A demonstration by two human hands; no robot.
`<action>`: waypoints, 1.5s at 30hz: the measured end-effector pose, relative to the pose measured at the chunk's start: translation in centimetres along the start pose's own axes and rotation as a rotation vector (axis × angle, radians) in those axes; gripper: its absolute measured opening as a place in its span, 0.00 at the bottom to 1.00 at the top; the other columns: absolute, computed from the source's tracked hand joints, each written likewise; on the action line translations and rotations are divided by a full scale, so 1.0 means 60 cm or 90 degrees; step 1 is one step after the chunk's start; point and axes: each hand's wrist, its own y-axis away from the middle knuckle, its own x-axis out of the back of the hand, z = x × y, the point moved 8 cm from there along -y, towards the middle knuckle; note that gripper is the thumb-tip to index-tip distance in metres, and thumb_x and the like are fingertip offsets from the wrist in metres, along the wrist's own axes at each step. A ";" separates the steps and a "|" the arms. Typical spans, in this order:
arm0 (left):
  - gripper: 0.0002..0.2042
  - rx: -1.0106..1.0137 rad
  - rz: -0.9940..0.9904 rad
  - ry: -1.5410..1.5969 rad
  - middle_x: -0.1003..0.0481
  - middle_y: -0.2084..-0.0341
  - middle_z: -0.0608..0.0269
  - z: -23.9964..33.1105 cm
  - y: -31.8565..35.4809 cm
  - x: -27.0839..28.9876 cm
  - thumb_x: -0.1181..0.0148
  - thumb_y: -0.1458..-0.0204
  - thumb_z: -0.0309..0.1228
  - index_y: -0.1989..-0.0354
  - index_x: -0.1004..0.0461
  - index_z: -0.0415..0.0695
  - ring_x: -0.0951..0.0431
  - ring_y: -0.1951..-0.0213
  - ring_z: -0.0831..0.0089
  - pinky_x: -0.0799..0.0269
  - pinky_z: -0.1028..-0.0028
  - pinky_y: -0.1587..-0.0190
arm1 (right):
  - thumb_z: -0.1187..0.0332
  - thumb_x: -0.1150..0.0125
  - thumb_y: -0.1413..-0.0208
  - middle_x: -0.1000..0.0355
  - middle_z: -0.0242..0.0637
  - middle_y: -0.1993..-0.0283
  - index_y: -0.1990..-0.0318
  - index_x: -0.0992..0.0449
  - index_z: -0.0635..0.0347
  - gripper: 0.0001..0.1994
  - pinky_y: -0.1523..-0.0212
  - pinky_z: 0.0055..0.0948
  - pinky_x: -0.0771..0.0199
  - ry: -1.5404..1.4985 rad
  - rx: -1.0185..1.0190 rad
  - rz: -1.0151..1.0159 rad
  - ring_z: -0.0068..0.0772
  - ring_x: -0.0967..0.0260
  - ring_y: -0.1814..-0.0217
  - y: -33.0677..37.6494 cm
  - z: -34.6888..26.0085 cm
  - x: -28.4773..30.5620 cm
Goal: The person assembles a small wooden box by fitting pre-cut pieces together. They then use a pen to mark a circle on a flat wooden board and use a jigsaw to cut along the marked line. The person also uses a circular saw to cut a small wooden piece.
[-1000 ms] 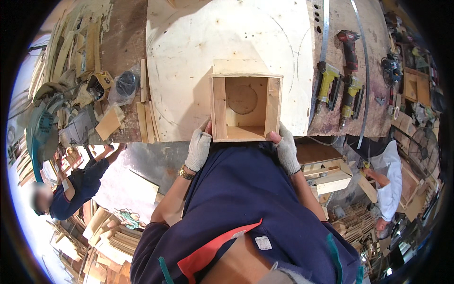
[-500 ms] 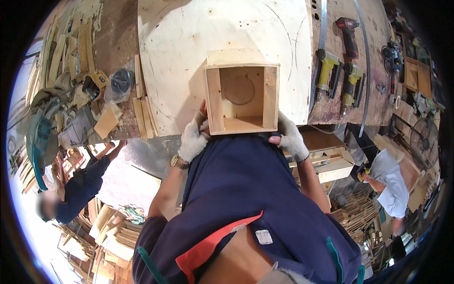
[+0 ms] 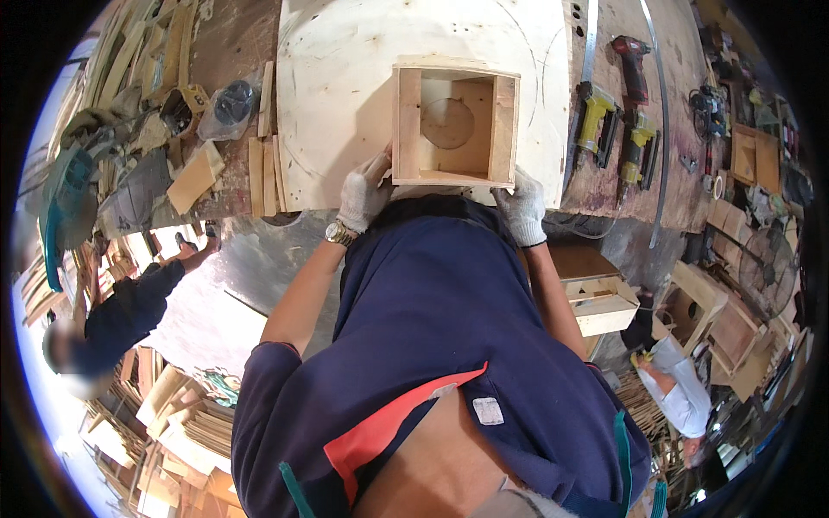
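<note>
An open-fronted wooden box (image 3: 505,129) stands on the pale plywood sheet (image 3: 337,86) by the bench's near edge, its open side facing up toward me. Inside, a round outline shows on its bottom panel. My left hand (image 3: 366,192), in a white knit glove with bare fingertips, grips the box's near left corner. At the near right corner, my right hand (image 3: 522,207), gloved the same way, holds the other side. Some fingers of both hands are hidden behind the box's walls.
Right of the plywood lie two yellow-and-black nail guns (image 3: 596,119) (image 3: 639,148), a red drill (image 3: 633,69) and metal strips. Wood strips (image 3: 266,164), a plastic-wrapped roll (image 3: 233,102) and a teal power saw (image 3: 67,207) are at left. Two people (image 3: 129,315) (image 3: 678,388) work nearby.
The box and both hands have moved farther away from my body and slightly right in view. My view has also shifted a little. Both hands stay on the box.
</note>
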 end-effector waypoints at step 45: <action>0.54 0.195 0.036 0.479 0.38 0.25 0.36 0.020 -0.096 -0.025 0.60 0.35 0.74 0.21 0.47 0.30 0.36 0.24 0.49 0.41 0.63 0.24 | 0.44 0.39 0.30 0.29 0.39 0.31 0.25 0.36 0.54 0.35 0.35 0.43 0.20 -0.688 -0.360 -0.052 0.39 0.26 0.32 -0.090 -0.023 -0.004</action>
